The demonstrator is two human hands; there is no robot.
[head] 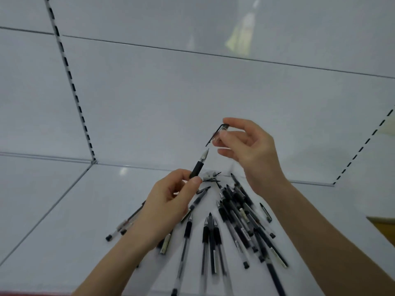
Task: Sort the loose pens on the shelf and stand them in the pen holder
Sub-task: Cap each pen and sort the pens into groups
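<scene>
Forearms [320, 242] reached in from the lower edge of the head view, above a fan of loose pens [235, 221] that lay flat on the white shelf [64, 231], mostly with their tips pointing away from the person. The hands were apart. The left hand [171, 199] pinched one uncapped pen [197, 167] by its barrel just below the black grip, tip raised, probably so that the point was open to view and to the other hand. The right hand [250, 146] pinched a clear cap [218, 133] with a black clip between thumb and forefinger, its other fingers loosely curled. The cap hung just above the pen tip without touching it, roughly in line with it. This suggested a capping step, though the direction of the move could not be told. A few spare caps [210, 176] lay at the far end of the pile.

Several barrels carried pale labels, too small and blurred to read. Behind, a slotted upright [72, 82] ran down the back panel [192, 92]. The pen holder was not in view, and a yellowish object [382, 227] at the right edge could not be identified.
</scene>
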